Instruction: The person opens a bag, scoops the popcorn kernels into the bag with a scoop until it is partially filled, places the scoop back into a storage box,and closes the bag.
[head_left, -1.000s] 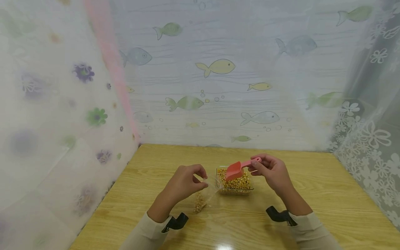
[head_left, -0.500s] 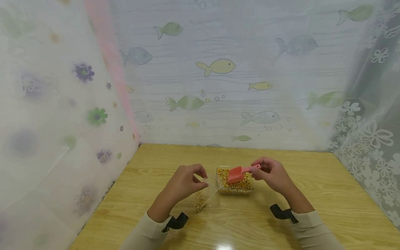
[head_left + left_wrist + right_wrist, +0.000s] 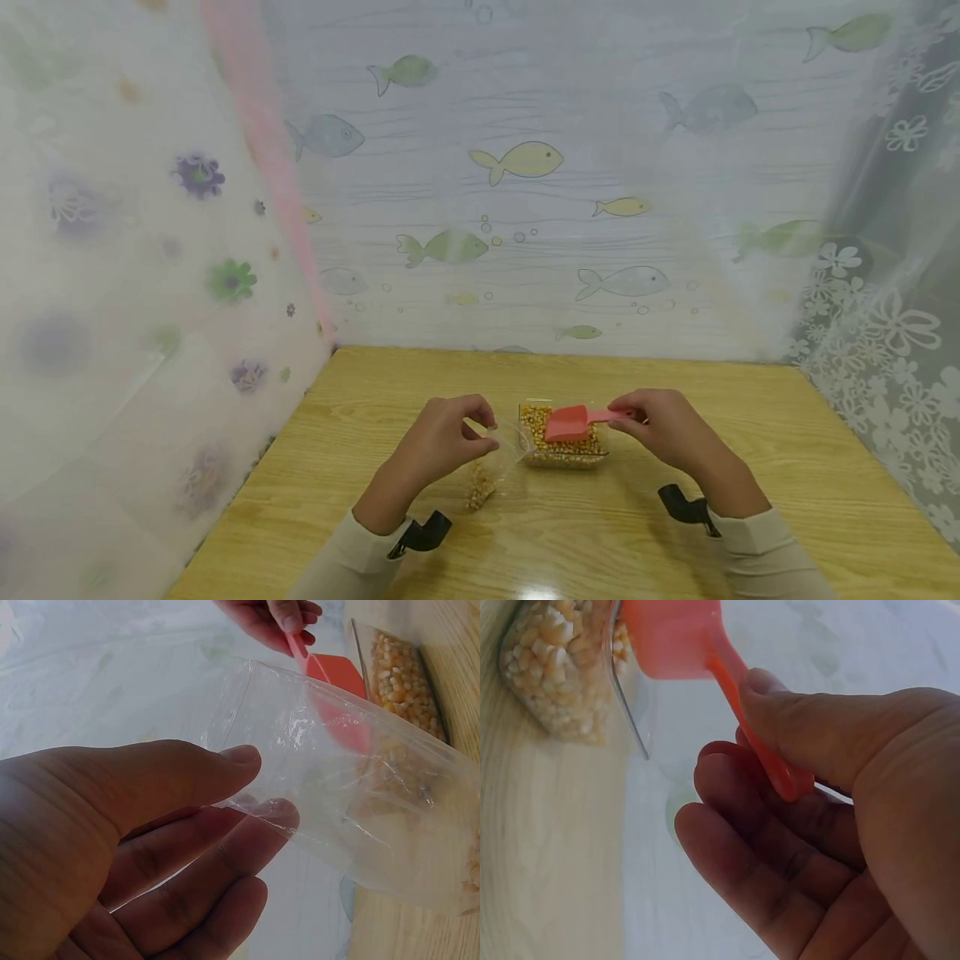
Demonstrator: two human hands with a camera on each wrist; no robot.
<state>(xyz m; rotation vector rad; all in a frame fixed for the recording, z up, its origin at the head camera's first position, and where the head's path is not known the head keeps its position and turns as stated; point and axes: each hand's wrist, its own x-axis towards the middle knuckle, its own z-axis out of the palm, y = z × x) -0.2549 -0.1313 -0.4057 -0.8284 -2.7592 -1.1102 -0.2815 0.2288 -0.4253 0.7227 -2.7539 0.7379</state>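
Note:
My left hand point(image 3: 448, 435) pinches the top edge of a clear plastic bag point(image 3: 315, 772) between thumb and fingers. Corn kernels point(image 3: 480, 486) lie in the bottom of the bag. A pink scoop point(image 3: 568, 423) is in my right hand point(image 3: 671, 425), its handle pinched between thumb and fingers, as the right wrist view shows. The scoop's bowl is over a clear rectangular container point(image 3: 566, 461) filled with yellow corn kernels point(image 3: 536, 417). In the left wrist view the bag's film overlaps part of the scoop and the container.
A wood-grain table point(image 3: 405, 375) carries the container and the bag. Behind it hangs a curtain printed with fish point(image 3: 525, 275). Flowered sheets point(image 3: 232, 279) close off the left and right sides. A black mount point(image 3: 423, 532) sits at each wrist.
My right hand has moved slightly right and down, and the scoop has lowered and levelled over the container. The left hand and bag stay nearly still.

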